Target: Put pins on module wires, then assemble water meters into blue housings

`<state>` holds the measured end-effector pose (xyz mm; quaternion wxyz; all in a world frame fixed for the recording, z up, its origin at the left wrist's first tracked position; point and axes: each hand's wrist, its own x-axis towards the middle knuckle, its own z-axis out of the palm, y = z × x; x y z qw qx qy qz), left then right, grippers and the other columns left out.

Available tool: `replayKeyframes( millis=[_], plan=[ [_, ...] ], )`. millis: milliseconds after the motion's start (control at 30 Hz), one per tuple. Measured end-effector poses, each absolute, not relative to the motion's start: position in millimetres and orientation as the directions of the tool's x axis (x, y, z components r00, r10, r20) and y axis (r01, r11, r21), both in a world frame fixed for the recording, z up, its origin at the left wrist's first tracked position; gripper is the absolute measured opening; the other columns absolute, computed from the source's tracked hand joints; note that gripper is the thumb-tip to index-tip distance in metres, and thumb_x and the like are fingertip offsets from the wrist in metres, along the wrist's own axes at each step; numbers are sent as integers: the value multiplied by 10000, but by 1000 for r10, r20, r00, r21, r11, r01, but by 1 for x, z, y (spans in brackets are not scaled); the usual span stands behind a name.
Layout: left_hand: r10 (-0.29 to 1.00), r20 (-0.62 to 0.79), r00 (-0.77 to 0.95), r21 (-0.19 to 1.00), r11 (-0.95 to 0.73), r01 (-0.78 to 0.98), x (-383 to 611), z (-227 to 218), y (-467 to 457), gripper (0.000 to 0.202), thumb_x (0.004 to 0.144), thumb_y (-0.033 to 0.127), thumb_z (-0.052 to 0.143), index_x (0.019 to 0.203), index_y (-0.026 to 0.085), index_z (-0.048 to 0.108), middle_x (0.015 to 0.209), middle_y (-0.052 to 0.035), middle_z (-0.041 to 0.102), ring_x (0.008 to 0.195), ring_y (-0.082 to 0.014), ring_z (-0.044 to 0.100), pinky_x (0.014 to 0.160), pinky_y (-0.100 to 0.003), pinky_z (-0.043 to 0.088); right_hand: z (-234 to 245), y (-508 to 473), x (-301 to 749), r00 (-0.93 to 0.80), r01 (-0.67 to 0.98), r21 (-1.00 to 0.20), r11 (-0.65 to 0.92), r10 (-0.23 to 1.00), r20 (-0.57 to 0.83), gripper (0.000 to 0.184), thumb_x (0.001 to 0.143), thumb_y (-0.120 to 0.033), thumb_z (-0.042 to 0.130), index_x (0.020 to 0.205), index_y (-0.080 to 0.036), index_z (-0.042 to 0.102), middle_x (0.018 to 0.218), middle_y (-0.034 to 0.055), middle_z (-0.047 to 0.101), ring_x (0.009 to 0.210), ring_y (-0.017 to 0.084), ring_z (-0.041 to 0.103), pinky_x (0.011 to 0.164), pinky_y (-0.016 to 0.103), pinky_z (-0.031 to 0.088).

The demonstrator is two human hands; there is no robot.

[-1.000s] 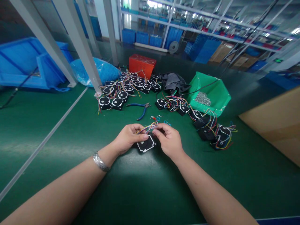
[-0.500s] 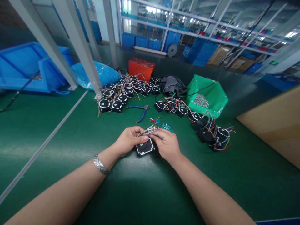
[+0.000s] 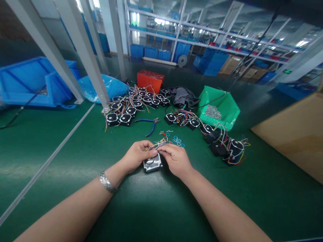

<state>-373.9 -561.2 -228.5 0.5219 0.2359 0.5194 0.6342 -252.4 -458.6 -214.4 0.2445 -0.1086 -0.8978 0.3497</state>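
Observation:
A small square black motor with a pale rim is held low over the green table, its face catching the light. My left hand is closed round its far left side, the thumb pressed near the base of the wires. Thin coloured wires run out from the motor's far side between my hands. My right hand pinches these wires between thumb and fingers, just right of the motor. Their ends are partly covered by my fingers. Just beyond lie several blue rings and small pin-like bits.
Blue-handled cutting pliers lie open past my hands. Several wired motors are heaped at back left, more at right. A green bin holds small metal parts. Behind are a red box, dark cloth and grey posts.
The motor has tilted, and its face now shines. Both hands keep their hold, the right one still pinching the wires. The whole view has shifted slightly.

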Motion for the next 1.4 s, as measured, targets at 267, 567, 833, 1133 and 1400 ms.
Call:
replayKeyframes(
  millis=[267,567,833,1133,1400],
  plan=[
    [935,-238,-263,900,111,-421,-376,-232,-562,282,556,274,741,674,113,543,535,31,554,451,-54,472,451,-176,343,-211,-463,-251,-833,60,-660,749,402,380,169,776,-112,506,778,-202,650,767,15,656,733,129,602,685,243,464],
    [938,-232,-258,887,95,-451,-375,-230,-563,289,552,275,743,654,115,525,514,42,540,434,-43,455,434,-164,323,-210,-461,-253,-850,-5,-714,700,373,372,150,754,-100,541,771,-197,654,814,13,667,756,124,613,735,248,474],
    [943,-206,-260,880,62,-472,-376,-233,-562,308,525,270,757,666,110,535,522,39,551,431,-42,454,433,-163,329,-210,-464,-252,-767,33,-771,636,511,388,158,707,-61,577,730,-196,655,770,-1,669,768,125,610,749,242,472],
    [939,-215,-269,888,73,-455,-376,-232,-563,295,524,265,757,656,113,542,519,39,552,436,-46,468,439,-165,338,-209,-462,-252,-780,-17,-713,701,437,448,151,701,-42,582,730,-176,644,754,2,661,748,114,605,724,217,476],
    [934,-212,-286,881,55,-470,-376,-233,-562,271,549,263,744,660,111,549,539,35,559,456,-43,471,460,-163,343,-210,-460,-249,-817,-130,-524,842,208,537,166,815,-140,472,850,-171,631,846,41,642,823,125,583,780,259,470]
  ],
)
